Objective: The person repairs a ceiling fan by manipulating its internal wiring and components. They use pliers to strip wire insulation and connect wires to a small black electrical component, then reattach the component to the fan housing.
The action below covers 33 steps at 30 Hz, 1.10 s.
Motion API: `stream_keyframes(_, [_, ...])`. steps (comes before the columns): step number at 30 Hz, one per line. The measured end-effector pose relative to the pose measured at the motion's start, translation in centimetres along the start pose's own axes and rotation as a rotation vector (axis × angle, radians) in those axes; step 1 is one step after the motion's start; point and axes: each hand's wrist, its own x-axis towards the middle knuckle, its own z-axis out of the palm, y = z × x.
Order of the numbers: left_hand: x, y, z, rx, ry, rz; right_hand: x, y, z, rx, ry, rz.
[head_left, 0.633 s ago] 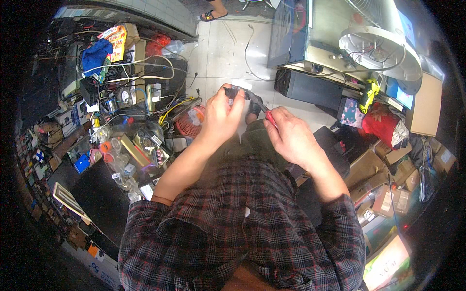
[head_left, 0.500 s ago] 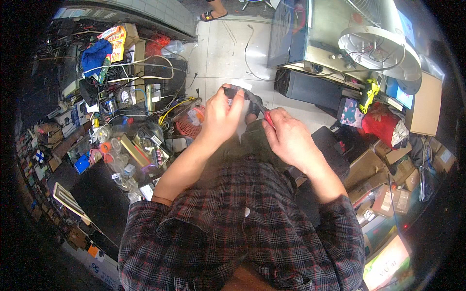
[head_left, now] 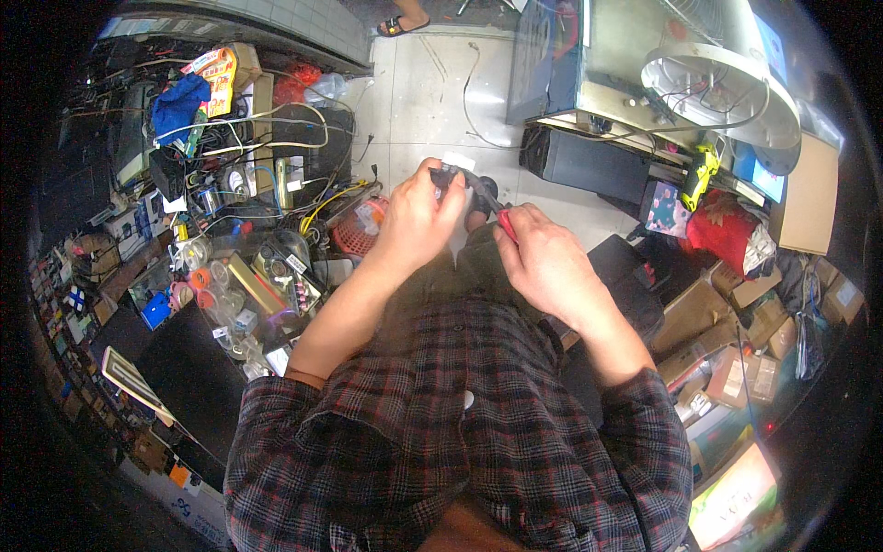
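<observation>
My left hand [head_left: 418,212] is closed, thumb and fingers pinching a small black piece with a white part [head_left: 458,160] at its far side. What kind of piece it is, I cannot make out. Closed around the red handle of a hand tool [head_left: 508,224] is my right hand [head_left: 550,258]. The tool's grey metal end slants up and left to the black piece, close to my left fingertips. Whether its tip touches the piece is too small to tell. Both hands are held up in front of my body, above the pale tiled floor.
At left, a cluttered bench carries cables, clear plastic cups and a blue cloth [head_left: 179,109]. A red basket [head_left: 354,235] stands beside my left forearm. Far right are a white fan housing [head_left: 727,101] and cardboard boxes [head_left: 704,317]. Another person's sandalled foot [head_left: 403,25] shows at the top.
The black piece and its white part have tilted slightly in my left hand, so more of the white shows. My right hand has stayed nearly in place with the tool.
</observation>
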Motion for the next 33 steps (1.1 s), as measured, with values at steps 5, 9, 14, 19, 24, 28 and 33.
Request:
stream_keyframes(5, [0.0, -0.4, -0.2, -0.143, -0.041, -0.114, -0.2, -0.5, 0.5, 0.021, 0.049, -0.006])
stream_keyframes(9, [-0.5, -1.9, 0.5, -0.284, -0.032, -0.216, -0.2, -1.1, 1.2, -0.102, 0.109, -0.008])
stream_keyframes(14, [-0.6, -0.8, 0.0, -0.390, -0.050, -0.336, -0.1, -1.3, 1.0, -0.143, 0.104, -0.034])
stream_keyframes(19, [-0.7, -1.7, -0.3, -0.175, -0.056, -0.109, 0.4, -1.5, -0.1, -0.131, 0.025, -0.003])
stream_keyframes(24, [-0.4, -1.4, -0.8, -0.024, -0.003, 0.084, 0.8, -0.9, -0.6, -0.110, 0.027, -0.037])
stream_keyframes(28, [-0.3, -2.0, -0.9, -0.006, 0.000, 0.093, 1.0, -0.9, -0.6, -0.054, 0.003, -0.029])
stream_keyframes(33, [0.0, -1.0, -1.2, 0.030, -0.059, 0.003, 1.2, -0.2, -0.1, 0.019, -0.019, -0.028])
